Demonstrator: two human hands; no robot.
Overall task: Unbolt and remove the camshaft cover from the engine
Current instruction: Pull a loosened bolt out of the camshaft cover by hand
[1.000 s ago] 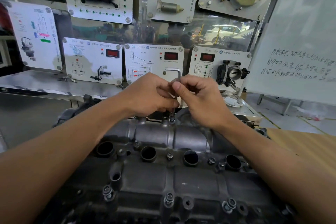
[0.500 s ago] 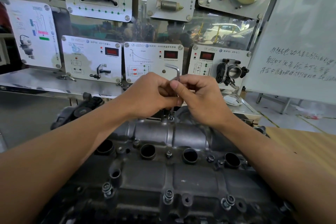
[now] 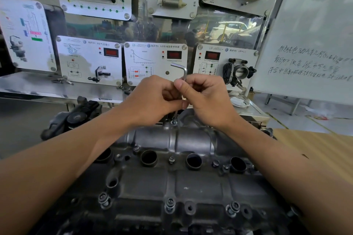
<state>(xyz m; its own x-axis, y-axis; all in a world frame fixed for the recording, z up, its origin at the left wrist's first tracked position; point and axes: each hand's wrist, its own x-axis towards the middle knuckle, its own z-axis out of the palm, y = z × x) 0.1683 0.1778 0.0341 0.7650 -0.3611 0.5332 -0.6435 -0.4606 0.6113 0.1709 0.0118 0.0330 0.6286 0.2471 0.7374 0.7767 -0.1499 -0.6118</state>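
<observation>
The grey metal camshaft cover (image 3: pixel 172 181) fills the lower middle of the head view, with several round plug holes and bolts along its near edge. An L-shaped hex key (image 3: pixel 183 74) stands upright with its tip in a bolt (image 3: pixel 174 121) at the cover's far edge. My left hand (image 3: pixel 152 97) and my right hand (image 3: pixel 206 97) meet above that bolt, and both pinch the key's long shaft. The key's short arm points left above my fingers. The middle of the shaft is hidden by my fingers.
White training panels (image 3: pixel 155 63) with sensors and red displays line the wall behind the engine. A throttle body (image 3: pixel 239 71) is mounted on the right panel. A whiteboard (image 3: pixel 313 44) with handwriting stands at the right, and a wooden table top (image 3: pixel 315 145) lies beyond my right forearm. A black part (image 3: pixel 76 118) sits at the engine's far left.
The key's short arm has swung a little, from pointing straight left to pointing left and slightly away. Both hands kept their hold on the shaft.
</observation>
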